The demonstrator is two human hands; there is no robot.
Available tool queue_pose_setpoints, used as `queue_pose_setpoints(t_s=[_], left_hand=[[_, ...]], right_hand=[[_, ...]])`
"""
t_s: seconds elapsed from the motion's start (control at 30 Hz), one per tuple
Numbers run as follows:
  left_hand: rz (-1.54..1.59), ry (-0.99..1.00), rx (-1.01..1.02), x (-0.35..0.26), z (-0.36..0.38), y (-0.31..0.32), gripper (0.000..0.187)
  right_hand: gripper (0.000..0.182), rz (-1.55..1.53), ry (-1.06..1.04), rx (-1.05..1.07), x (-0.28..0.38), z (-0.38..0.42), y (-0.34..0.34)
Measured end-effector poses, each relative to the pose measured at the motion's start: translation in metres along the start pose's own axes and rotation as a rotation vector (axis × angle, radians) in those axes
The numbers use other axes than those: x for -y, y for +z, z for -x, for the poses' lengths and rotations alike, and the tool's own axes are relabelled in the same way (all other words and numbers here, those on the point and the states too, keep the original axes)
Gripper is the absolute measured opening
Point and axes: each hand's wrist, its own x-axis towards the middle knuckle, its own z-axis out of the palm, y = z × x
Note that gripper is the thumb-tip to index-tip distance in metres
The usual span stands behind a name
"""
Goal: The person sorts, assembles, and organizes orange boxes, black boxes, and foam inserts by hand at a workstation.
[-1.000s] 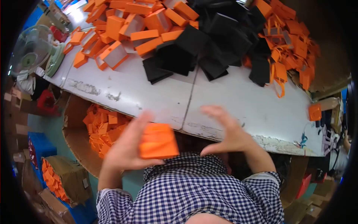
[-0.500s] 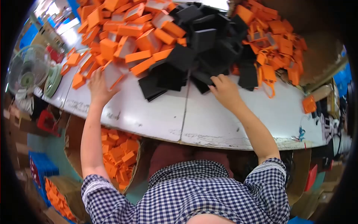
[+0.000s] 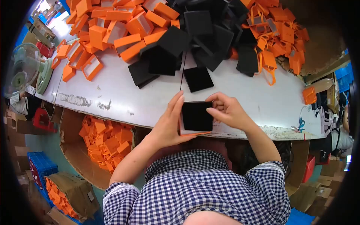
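Near the table's front edge, my left hand (image 3: 168, 122) grips an orange box with a pale inside, whose orange edge (image 3: 195, 134) shows below. A black square piece (image 3: 197, 117) lies over the box, and my right hand (image 3: 228, 111) pinches its upper right corner with thumb and fingers. Just beyond my hands, another black square (image 3: 198, 79) rests flat on the table. Farther back is a heap of black pieces (image 3: 173, 42), with a pile of orange boxes (image 3: 98, 36) to its left.
Orange pieces with loops (image 3: 268, 59) lie at the back right of the white table (image 3: 146, 103). A cardboard box of orange pieces (image 3: 107, 144) stands below the left edge. A fan (image 3: 28, 71) is at the left, and blue scissors (image 3: 301, 123) lie at the right.
Both hands have come from the piles to the front edge. My left hand has brought an orange box and my right hand a black piece, now together. Another black square lies apart from the heap.
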Motion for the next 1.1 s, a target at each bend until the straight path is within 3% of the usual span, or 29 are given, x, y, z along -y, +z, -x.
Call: queue_pose_setpoints(t_s=[0.1, 0.17, 0.2, 0.27, 0.33, 0.4, 0.47, 0.6, 0.73, 0.8, 0.9, 0.93, 0.97, 1.0, 1.07, 1.1], left_hand=[[-0.032, 0.02, 0.054, -0.002, -0.006, 0.01, 0.11], [-0.093, 0.055, 0.102, 0.0, -0.007, 0.011, 0.105], [-0.117, 0.033, 0.102, 0.0, -0.006, 0.012, 0.102], [-0.126, 0.034, 0.114, -0.004, -0.004, 0.013, 0.098], [-0.272, 0.026, 0.159, -0.006, -0.005, 0.014, 0.094], [-0.252, 0.035, 0.157, -0.006, -0.001, 0.017, 0.086], [-0.397, 0.042, 0.124, -0.01, -0.001, 0.013, 0.08], [-0.504, 0.167, 0.256, -0.012, -0.006, 0.013, 0.067], [-0.499, 0.207, 0.201, -0.013, -0.003, 0.018, 0.056], [-0.475, 0.197, 0.187, -0.01, 0.001, 0.019, 0.054], [-0.442, 0.148, 0.179, -0.01, 0.005, 0.016, 0.056], [-0.427, 0.131, 0.182, -0.011, 0.006, 0.012, 0.057], [-0.435, 0.129, 0.155, -0.008, 0.01, 0.01, 0.057], [-0.438, 0.133, 0.135, -0.004, 0.014, 0.008, 0.058], [-0.47, 0.123, 0.119, -0.002, 0.017, -0.001, 0.06], [-0.491, 0.123, 0.123, -0.004, 0.016, -0.003, 0.061]], right_hand=[[0.02, 0.226, -0.082, -0.159, -0.008, 0.015, 0.017], [0.019, 0.546, -0.31, -0.362, -0.003, 0.021, 0.024], [0.019, 0.547, -0.304, -0.373, -0.01, 0.019, 0.026], [0.019, 0.825, -0.639, -0.32, -0.031, 0.016, 0.026], [0.015, 0.648, -0.536, -0.216, -0.034, 0.02, 0.021], [0.026, 0.679, -0.593, -0.327, -0.028, 0.023, -0.008], [0.046, 0.928, -0.599, -0.628, -0.036, 0.015, -0.076], [0.082, 1.142, -0.159, -0.988, -0.072, -0.006, -0.233], [0.091, 1.135, -0.01, -0.899, -0.096, -0.025, -0.284], [0.081, 1.18, -0.151, -0.908, -0.151, -0.042, -0.321], [0.066, 0.907, -0.203, -1.015, -0.15, -0.042, -0.335], [0.064, 0.975, -0.153, -1.019, -0.164, -0.039, -0.374], [0.062, 0.62, -0.297, -0.976, -0.158, -0.031, -0.383], [0.061, 1.224, -0.31, -1.064, -0.114, -0.011, -0.358], [0.057, 1.417, -0.332, -0.863, -0.024, 0.018, -0.294], [0.049, 1.395, -0.114, -0.607, 0.021, 0.034, -0.261]])
